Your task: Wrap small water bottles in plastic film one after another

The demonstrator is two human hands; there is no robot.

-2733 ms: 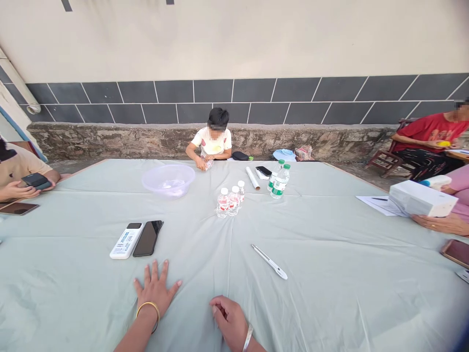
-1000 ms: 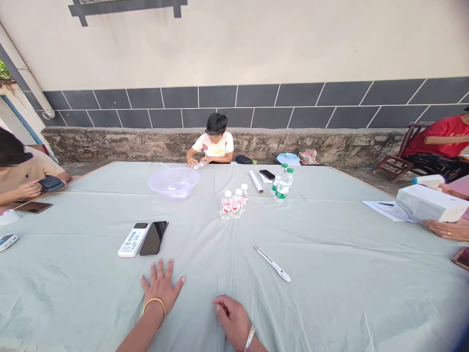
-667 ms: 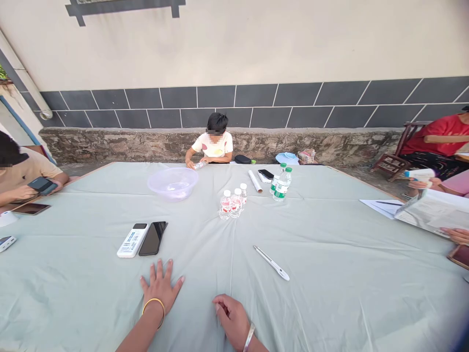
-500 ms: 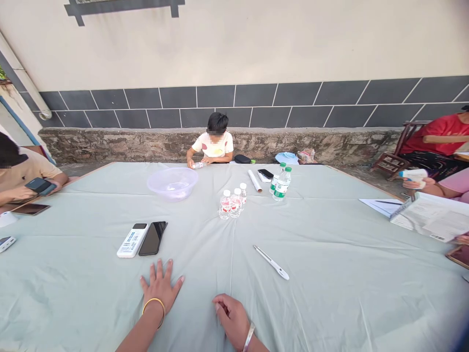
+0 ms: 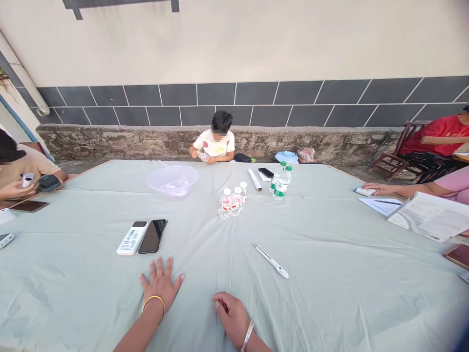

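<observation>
– And the hands, how are they?
– Here's my left hand [image 5: 160, 288], flat on the grey-green tablecloth [image 5: 311, 313], palm down, fingers fanned! My right hand [image 5: 234, 315] rests to its right, loosely curled, the two apart. I see nothing in either.
– What's closest?
– Just beyond my left fingertips, a black smartphone [image 5: 153, 236], with a white power bank [image 5: 132, 238] on its left. Ahead and right of my right hand, a white pen [image 5: 271, 261], lying slantwise!
– Anything picked up?
– I judge no handling under way at my end: white pen, smartphone and power bank all lie out, unheld. Farther ahead of my right hand, three small white-capped bottles [image 5: 226, 203] stand upright, sealed by the look of it; past them, rightward, two larger green-capped bottles [image 5: 281, 186].
– And farther out?
– Beyond my left hand, a lilac plastic basin [image 5: 190, 188]; past it, a person [image 5: 218, 144] holds what looks like a clear bottle [image 5: 202, 156]!
</observation>
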